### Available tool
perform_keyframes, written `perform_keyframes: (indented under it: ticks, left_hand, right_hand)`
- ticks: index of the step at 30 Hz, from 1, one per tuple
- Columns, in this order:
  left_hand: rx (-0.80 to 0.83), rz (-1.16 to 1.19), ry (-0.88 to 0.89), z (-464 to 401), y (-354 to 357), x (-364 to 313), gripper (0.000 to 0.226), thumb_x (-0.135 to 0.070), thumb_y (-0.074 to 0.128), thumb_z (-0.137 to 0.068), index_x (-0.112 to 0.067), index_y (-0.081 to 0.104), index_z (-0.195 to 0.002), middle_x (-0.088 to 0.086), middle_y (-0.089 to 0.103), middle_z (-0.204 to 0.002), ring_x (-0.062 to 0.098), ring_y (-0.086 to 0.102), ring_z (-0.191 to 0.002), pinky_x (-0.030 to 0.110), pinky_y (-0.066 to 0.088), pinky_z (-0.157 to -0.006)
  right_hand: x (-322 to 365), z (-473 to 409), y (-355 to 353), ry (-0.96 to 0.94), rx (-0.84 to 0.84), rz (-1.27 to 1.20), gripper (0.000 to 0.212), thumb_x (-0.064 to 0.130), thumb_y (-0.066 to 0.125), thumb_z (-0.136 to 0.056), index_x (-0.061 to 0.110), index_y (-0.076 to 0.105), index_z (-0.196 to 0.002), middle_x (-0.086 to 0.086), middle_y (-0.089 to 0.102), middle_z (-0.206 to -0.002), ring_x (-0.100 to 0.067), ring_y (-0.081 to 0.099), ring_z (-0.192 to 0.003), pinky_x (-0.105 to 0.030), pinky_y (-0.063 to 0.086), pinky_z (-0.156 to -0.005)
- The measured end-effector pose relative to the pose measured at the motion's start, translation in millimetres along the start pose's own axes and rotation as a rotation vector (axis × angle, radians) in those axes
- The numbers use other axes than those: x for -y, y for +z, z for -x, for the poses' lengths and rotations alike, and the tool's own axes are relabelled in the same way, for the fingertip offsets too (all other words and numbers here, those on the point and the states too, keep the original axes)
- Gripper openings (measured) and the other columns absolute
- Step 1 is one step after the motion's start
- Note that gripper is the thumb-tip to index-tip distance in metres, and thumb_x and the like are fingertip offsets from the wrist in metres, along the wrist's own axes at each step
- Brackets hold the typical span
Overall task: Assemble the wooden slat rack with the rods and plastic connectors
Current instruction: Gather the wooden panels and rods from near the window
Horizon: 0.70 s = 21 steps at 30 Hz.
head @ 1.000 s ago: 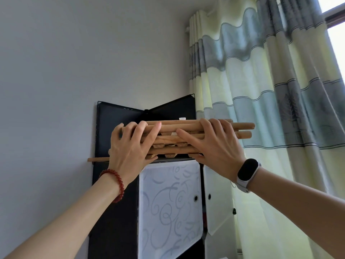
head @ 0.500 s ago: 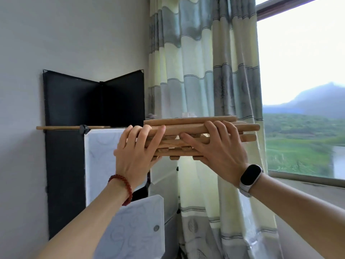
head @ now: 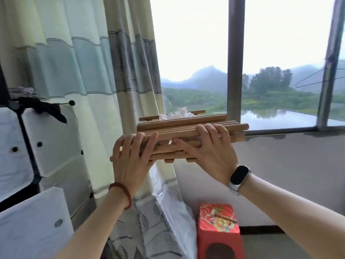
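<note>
A stack of wooden slat panels and rods [head: 186,124] hangs in the air at chest height in front of the window. White plastic connectors [head: 177,115] lie on top of the stack. My left hand [head: 130,156] grips the stack's near left end, fingers curled over the top rod. My right hand [head: 209,148] grips the near right side, fingers over the top and thumb under the front rod. The underside of the stack is hidden.
A striped curtain [head: 84,71] hangs on the left, beside a white-panelled cabinet [head: 24,143] with a black garment on top. A red stool [head: 218,227] stands on the floor below the stack. The window sill [head: 289,133] runs behind to the right.
Both hands have carried the stack away from the top of the cabinet and swung right, toward the window. The grip of both hands stays the same.
</note>
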<state>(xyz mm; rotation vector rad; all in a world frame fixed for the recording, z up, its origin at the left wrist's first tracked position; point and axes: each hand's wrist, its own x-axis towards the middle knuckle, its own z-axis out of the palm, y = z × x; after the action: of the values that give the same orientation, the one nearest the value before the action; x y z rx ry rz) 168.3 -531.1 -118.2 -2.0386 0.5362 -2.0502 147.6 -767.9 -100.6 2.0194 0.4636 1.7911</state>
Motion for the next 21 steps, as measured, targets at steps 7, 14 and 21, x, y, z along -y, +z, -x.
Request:
perform_keyframes:
  ticks: [7,14,21]
  left_hand:
    - [-0.002,0.265,0.018,-9,31,-136,0.05,-0.034,0.052,-0.085,-0.02,0.043,-0.132,0.011,0.044,-0.118,0.031,0.046,-0.104,0.048,0.031,-0.097]
    - [0.005,0.434,-0.016,-5,47,-294,0.049,-0.034,0.053,-0.084,-0.02,0.044,-0.13,0.01,0.043,-0.118,0.03,0.045,-0.107,0.049,0.029,-0.101]
    - [0.033,0.533,-0.015,52,57,-471,0.05,-0.031,0.058,-0.083,-0.018,0.045,-0.13,0.01,0.044,-0.119,0.03,0.045,-0.109,0.045,0.023,-0.106]
  right_hand:
    - [-79,107,-23,0.034,0.183,0.176,0.052,0.029,0.053,-0.09,0.041,0.036,-0.137,-0.02,0.056,-0.114,-0.036,0.048,-0.106,-0.052,0.035,-0.088]
    - [-161,227,-38,0.053,0.339,0.292,0.062,0.032,0.06,-0.087,0.043,0.03,-0.141,-0.021,0.052,-0.117,-0.037,0.05,-0.108,-0.053,0.038,-0.088]
    - [-216,400,-39,0.078,0.484,0.291,0.073,0.028,0.06,-0.086,0.043,0.018,-0.144,-0.02,0.042,-0.12,-0.036,0.044,-0.112,-0.054,0.033,-0.091]
